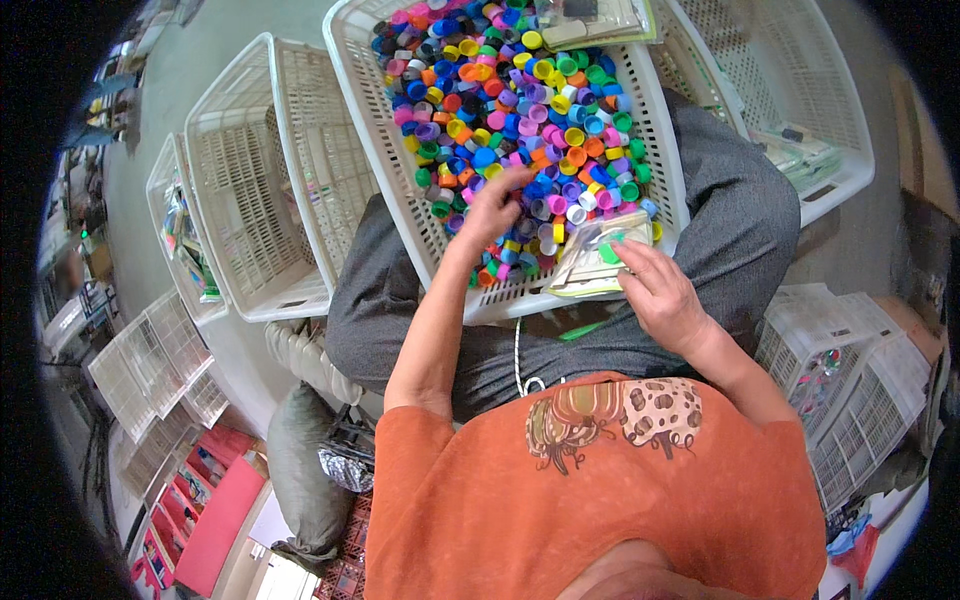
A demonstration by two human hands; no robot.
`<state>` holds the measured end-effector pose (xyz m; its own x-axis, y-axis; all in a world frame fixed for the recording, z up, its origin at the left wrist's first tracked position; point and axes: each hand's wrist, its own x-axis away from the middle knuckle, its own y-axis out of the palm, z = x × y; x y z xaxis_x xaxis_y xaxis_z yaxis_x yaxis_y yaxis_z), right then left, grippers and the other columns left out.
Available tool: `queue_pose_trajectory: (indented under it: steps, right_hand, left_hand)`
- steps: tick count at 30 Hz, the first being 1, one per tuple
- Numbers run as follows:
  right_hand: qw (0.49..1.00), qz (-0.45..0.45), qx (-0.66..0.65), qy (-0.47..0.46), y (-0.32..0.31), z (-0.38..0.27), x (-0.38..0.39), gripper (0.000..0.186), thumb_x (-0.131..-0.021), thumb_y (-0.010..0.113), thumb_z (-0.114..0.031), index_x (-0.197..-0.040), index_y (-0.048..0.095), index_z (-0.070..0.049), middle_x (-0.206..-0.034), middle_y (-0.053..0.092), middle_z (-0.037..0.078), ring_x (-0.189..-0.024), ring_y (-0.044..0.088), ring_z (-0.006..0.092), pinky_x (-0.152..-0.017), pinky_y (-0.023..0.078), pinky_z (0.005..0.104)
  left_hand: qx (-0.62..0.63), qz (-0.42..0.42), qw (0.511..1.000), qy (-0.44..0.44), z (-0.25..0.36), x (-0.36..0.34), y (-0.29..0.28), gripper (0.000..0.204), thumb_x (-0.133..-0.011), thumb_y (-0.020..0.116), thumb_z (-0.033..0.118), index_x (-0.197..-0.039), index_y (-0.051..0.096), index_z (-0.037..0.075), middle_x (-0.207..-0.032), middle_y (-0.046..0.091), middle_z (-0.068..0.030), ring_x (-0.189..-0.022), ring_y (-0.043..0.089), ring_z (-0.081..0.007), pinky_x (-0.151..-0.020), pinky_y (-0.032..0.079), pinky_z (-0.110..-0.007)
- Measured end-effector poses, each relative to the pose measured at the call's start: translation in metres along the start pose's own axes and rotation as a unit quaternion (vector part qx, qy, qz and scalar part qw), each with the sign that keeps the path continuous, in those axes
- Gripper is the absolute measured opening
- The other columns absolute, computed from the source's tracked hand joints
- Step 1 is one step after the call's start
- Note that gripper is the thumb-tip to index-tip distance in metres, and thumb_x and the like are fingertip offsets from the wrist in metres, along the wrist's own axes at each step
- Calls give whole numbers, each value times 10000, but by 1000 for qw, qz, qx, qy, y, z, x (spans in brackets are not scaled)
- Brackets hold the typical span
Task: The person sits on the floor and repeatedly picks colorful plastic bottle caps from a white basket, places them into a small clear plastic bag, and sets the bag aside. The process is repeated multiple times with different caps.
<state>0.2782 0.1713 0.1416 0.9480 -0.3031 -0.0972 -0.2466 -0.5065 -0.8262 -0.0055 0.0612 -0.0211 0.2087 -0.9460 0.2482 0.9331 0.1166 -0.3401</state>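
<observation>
One shirt (600,490) | left hand (492,210) among many caps (484,158), grip unclear | right hand (662,295) pinching one green cap (609,253)

No words, numbers or signs can be read here: none on the bright little caps (540,130), none on the clear bags (578,277), the white basket (380,130) or the orange shirt (560,510).

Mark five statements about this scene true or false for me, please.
1. The left hand is over the caps. True.
2. The caps are all one colour. False: they are mixed, with blue, yellow, pink and more.
3. The right hand is at a clear bag. True.
4. The caps fill a cardboard box. False: they lie in a white basket.
5. Both hands are gloved. False: they are bare.
</observation>
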Motion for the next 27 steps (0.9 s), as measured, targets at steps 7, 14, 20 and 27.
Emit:
queue_pose_trajectory:
  steps: [7, 14, 20, 27]
  right_hand:
    - [1000, 8, 14, -10, 1, 0, 1, 152, -772, 615, -63, -890, 621, 32, -1315, 587, 164, -1204, 564, 345, -1018, 484, 457]
    - [999, 8, 38, 0, 3, -3, 6, 153, -788, 605, -79, -903, 633, 18, -1309, 595, 144, -1220, 555, 337, -1051, 464, 468]
    - [999, 9, 53, 6, 5, -4, 10, 150, -807, 602, -76, -920, 643, 14, -1319, 591, 139, -1245, 545, 330, -1061, 455, 466]
    - [998, 31, 49, 15, 3, -6, 12, 144, -819, 592, -44, -942, 634, 20, -1385, 553, 148, -1315, 500, 332, -1050, 461, 438]
  left_hand:
    - [71, 216, 952, -207, -34, -2, -17, 194, -973, 645, 190, -1051, 686, 17, -751, 620, 11, -635, 547, -65, -555, 430, -248]
    - [-65, 195, 955, -215, -22, 14, -10, 237, -902, 709, 217, -1019, 697, 11, -817, 700, -56, -714, 638, -133, -669, 512, -302]
    - [-293, 32, 952, -80, 40, 17, 32, 414, -797, 785, 312, -1145, 646, 136, -1118, 650, -111, -940, 684, -331, -765, 555, -422]
    - [-328, 57, 937, -103, 29, 17, 49, 430, -817, 743, 346, -1175, 628, 135, -1093, 662, -118, -919, 675, -366, -717, 557, -457]
